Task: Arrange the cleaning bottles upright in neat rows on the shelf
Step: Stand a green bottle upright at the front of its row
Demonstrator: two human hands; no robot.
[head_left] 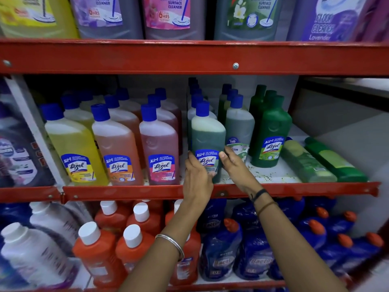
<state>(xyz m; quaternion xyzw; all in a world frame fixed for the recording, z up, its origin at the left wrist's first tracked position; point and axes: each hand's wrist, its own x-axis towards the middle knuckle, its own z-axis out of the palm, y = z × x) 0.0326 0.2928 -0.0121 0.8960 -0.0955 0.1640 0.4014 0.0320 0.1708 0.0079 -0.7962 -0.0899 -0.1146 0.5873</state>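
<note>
A grey-green cleaner bottle (207, 135) with a blue cap stands upright at the front of the middle shelf (273, 189). My left hand (196, 175) grips its lower left side and my right hand (233, 163) presses its lower right side. Yellow (73, 144), orange (116, 148) and pink (160, 148) bottles stand in rows to the left. A paler green bottle (240, 127) and a dark green bottle (271, 133) stand to the right. Two green bottles (305, 161) (334, 159) lie on their sides at the shelf's right end.
Large cleaner jugs (172, 15) fill the top shelf. The bottom shelf holds white (31, 249), orange (99, 256) and blue (254, 258) bottles. A white upright post (35, 131) bounds the middle shelf on the left. Bare shelf surface shows in front of the dark green bottle.
</note>
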